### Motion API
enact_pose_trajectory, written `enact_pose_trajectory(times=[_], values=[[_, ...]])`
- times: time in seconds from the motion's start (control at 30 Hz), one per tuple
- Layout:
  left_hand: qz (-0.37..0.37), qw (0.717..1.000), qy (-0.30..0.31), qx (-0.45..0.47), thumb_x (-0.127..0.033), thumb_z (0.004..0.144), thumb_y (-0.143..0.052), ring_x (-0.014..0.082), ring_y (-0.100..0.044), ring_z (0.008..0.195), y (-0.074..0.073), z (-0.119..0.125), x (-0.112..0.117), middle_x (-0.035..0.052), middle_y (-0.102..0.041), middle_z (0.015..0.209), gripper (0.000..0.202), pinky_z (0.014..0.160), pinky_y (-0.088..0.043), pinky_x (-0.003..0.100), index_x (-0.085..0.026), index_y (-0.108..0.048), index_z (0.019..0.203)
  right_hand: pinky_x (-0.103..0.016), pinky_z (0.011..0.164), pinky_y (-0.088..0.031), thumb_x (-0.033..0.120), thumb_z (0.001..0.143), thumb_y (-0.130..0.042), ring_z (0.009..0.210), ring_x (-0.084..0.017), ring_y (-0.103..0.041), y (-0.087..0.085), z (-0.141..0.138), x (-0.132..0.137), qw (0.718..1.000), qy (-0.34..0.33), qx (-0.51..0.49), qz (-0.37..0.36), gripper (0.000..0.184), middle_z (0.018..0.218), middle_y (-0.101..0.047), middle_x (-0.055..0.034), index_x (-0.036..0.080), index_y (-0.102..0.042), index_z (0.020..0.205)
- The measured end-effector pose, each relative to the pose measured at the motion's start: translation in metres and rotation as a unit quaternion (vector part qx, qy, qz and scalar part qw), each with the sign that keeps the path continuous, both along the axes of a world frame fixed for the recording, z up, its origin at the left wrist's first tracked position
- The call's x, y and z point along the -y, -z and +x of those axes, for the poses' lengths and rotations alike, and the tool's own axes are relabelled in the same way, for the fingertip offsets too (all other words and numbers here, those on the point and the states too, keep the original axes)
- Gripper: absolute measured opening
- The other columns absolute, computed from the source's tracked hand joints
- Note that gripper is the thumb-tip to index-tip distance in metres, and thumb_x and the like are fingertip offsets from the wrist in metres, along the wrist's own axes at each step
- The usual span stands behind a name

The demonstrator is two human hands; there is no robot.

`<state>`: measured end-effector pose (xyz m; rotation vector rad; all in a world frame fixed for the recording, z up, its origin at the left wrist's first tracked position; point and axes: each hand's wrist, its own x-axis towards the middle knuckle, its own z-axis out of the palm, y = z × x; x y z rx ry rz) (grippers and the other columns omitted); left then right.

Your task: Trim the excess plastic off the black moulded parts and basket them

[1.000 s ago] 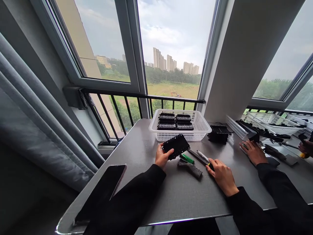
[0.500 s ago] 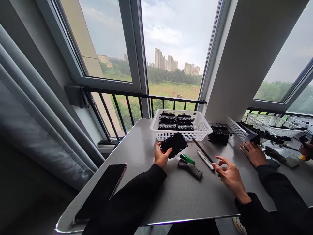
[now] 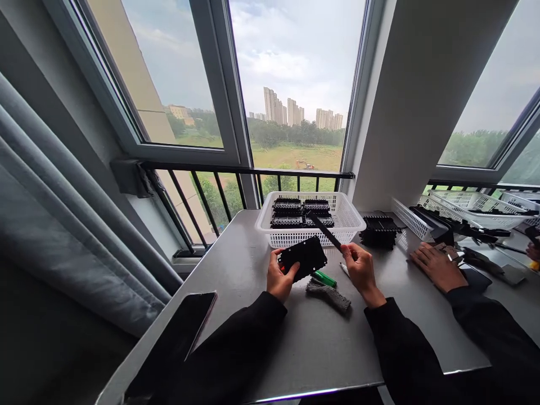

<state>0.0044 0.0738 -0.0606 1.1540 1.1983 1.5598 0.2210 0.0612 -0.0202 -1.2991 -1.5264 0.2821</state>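
Note:
My left hand (image 3: 282, 278) is closed round the lower left of a flat black rectangular plastic plate (image 3: 304, 257), which is tilted above the table. In my right hand (image 3: 359, 273) is one end of a slim dark flat bar (image 3: 327, 230) that looks like a file. Its far end points up and left, in front of the basket and apart from the plate. Below the plate lie a green lighter (image 3: 324, 278) and a folded grey cloth (image 3: 329, 297). A white marker (image 3: 345, 269) is mostly hidden behind my right hand.
A white plastic basket (image 3: 310, 239) with several black parts stands at the back. Beside it is a stack of black parts (image 3: 378, 230). A phone (image 3: 177, 337) lies at left. A co-worker's hand (image 3: 441, 267) rests at right, near more baskets (image 3: 468, 205).
My right hand has picked up the dark file-like bar from the table and moved left with it. My left hand still holds the plate, now tilted a little differently.

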Motion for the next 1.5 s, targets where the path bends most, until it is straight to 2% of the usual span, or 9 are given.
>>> enact_pose_trajectory(times=[0.13,0.23,0.43,0.63,0.8,0.9,1.1,1.33,1.5], values=[[-0.003,1.000,0.000,-0.010,-0.030,0.060,-0.076,0.0176,-0.065,0.063,0.000,0.000,-0.001,0.0006,-0.064,0.075,0.057,0.058,-0.056,0.029,-0.019,-0.048,0.109,-0.025,0.057,-0.036,0.059,0.086,-0.055,0.057,-0.014,-0.053,0.018,-0.006,0.004,0.997,-0.010,0.059,-0.045,0.045,0.061,-0.061,-0.0007,0.019,-0.060,0.067],[-0.006,0.999,0.029,-0.022,-0.027,0.061,-0.075,0.0181,-0.066,0.065,-0.002,0.003,0.002,0.0005,-0.065,0.074,0.053,0.061,-0.056,0.029,-0.019,-0.049,0.108,-0.024,0.055,-0.034,0.060,0.085,-0.056,0.054,-0.014,-0.052,0.022,-0.013,0.007,0.995,-0.016,0.087,-0.056,0.045,0.059,-0.060,-0.0001,0.020,-0.058,0.064],[0.018,0.998,0.057,-0.029,-0.026,0.063,-0.074,0.0221,-0.069,0.082,-0.002,0.007,0.007,0.0050,-0.069,0.088,0.047,0.074,-0.057,0.034,-0.018,-0.054,0.105,-0.026,0.054,-0.031,0.063,0.083,-0.056,0.054,-0.015,-0.053,0.029,-0.018,0.007,0.990,0.001,0.117,-0.078,0.047,0.058,-0.061,-0.0001,0.021,-0.054,0.061],[-0.018,0.998,0.061,-0.010,-0.028,0.062,-0.074,0.0212,-0.068,0.072,-0.004,0.004,0.003,0.0029,-0.068,0.079,0.049,0.064,-0.056,0.032,-0.018,-0.052,0.104,-0.026,0.053,-0.033,0.069,0.080,-0.055,0.051,-0.014,-0.051,0.027,-0.002,0.003,0.992,0.059,0.078,-0.073,0.052,0.053,-0.057,0.0006,0.021,-0.052,0.060],[-0.007,0.998,0.063,-0.029,-0.027,0.061,-0.074,0.0229,-0.069,0.076,-0.004,0.005,0.005,0.0041,-0.068,0.080,0.047,0.067,-0.056,0.033,-0.018,-0.054,0.103,-0.025,0.051,-0.032,0.065,0.082,-0.055,0.051,-0.013,-0.051,0.028,-0.012,0.006,0.994,0.012,0.078,-0.072,0.050,0.055,-0.058,0.0004,0.021,-0.051,0.060],[0.002,0.997,0.061,-0.039,-0.027,0.061,-0.075,0.0227,-0.069,0.077,-0.004,0.006,0.006,0.0048,-0.069,0.081,0.045,0.070,-0.056,0.033,-0.017,-0.056,0.101,-0.026,0.051,-0.031,0.065,0.081,-0.057,0.051,-0.014,-0.052,0.029,-0.015,0.006,0.993,0.008,0.095,-0.075,0.049,0.055,-0.059,0.0000,0.021,-0.051,0.059],[-0.014,0.998,0.051,-0.036,-0.027,0.062,-0.073,0.0201,-0.068,0.072,-0.007,0.005,0.006,0.0029,-0.067,0.079,0.047,0.065,-0.056,0.032,-0.018,-0.054,0.104,-0.026,0.052,-0.032,0.072,0.078,-0.055,0.049,-0.014,-0.049,0.025,0.002,0.003,0.993,0.074,0.056,-0.071,0.055,0.053,-0.056,0.0004,0.022,-0.047,0.057],[0.001,0.998,0.056,-0.029,-0.028,0.061,-0.074,0.0218,-0.068,0.076,-0.007,0.005,0.006,0.0041,-0.068,0.080,0.049,0.069,-0.056,0.034,-0.017,-0.055,0.105,-0.025,0.051,-0.031,0.068,0.081,-0.055,0.051,-0.013,-0.050,0.027,-0.013,0.009,0.993,0.001,0.082,-0.080,0.052,0.054,-0.057,0.0008,0.021,-0.049,0.059],[-0.023,0.998,0.052,-0.015,-0.028,0.061,-0.073,0.0207,-0.068,0.069,-0.012,0.005,0.008,0.0015,-0.066,0.075,0.047,0.062,-0.056,0.032,-0.019,-0.052,0.102,-0.026,0.051,-0.031,0.072,0.079,-0.055,0.049,-0.014,-0.049,0.027,0.000,0.003,0.993,0.064,0.062,-0.076,0.055,0.052,-0.055,0.0012,0.021,-0.048,0.058]])
